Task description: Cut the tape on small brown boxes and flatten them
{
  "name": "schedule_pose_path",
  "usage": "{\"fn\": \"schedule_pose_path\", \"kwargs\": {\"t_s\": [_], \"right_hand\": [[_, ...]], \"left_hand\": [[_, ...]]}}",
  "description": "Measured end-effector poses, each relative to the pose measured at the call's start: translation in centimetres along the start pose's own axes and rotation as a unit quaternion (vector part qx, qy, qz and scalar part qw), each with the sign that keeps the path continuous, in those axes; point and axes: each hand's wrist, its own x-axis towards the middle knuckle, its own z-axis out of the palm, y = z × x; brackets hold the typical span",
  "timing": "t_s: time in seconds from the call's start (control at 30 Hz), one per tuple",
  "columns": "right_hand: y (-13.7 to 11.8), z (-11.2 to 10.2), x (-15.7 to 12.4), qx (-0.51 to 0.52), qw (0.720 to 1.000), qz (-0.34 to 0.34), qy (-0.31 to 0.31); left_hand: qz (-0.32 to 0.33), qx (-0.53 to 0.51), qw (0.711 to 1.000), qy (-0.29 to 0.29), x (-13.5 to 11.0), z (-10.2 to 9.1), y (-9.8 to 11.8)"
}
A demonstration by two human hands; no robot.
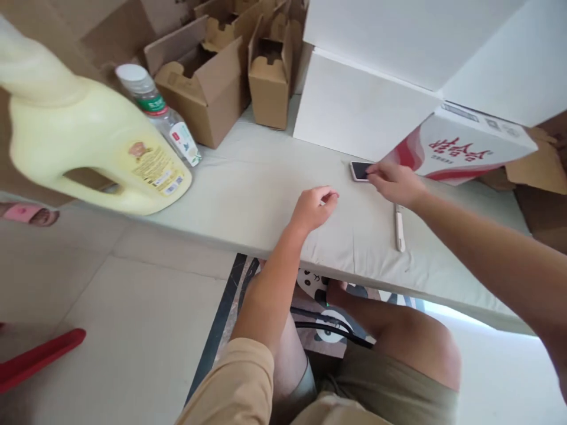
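A smartphone (359, 170) with a dark screen and a pale edge lies flat on the cloth-covered table. My right hand (396, 182) is at its right end, with fingers and thumb closed together on it. Further left, my left hand (313, 208) hovers over or rests on the cloth. Its fingers are curled in towards the thumb, and nothing shows between them. Below my right wrist lies a slim white tool (400, 230), perhaps a utility knife, with its upper end partly hidden.
A large pale-yellow jug (100, 139) and a clear bottle (170, 127) stand left. Open cardboard boxes (208, 88) line the back. White panels (363, 106) and a red-and-white carton (465, 141) stand behind the phone. Another person's foot (33, 213) shows at far left.
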Motion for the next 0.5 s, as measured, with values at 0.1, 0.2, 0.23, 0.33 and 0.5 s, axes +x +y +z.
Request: {"fn": "schedule_pose_path", "kwargs": {"t_s": [0.1,0.2,0.23,0.33,0.5], "right_hand": [[-6.7,6.4,3.5,-0.03,0.981,-0.18,-0.061],[-12.9,11.7,8.3,-0.038,0.949,-0.309,-0.047],[-14.6,13.1,10.2,-0.042,0.951,-0.307,-0.025],[-18.4,15.9,15.5,0.01,0.972,-0.233,-0.009],[-20.1,16.5,16.8,0.154,0.973,-0.149,-0.085]], "left_hand": [[-0.006,-0.011,1.0,0.026,-0.1,-1.1,-0.1],[-0.003,0.006,1.0,0.016,-0.3,-2.1,-0.1],[-0.005,0.009,1.0,0.008,-0.3,-2.5,0.0],[-0.013,-0.002,1.0,-0.002,-0.3,-3.2,0.2],[-0.021,-0.014,1.0,0.002,0.0,-3.8,0.1]]}}
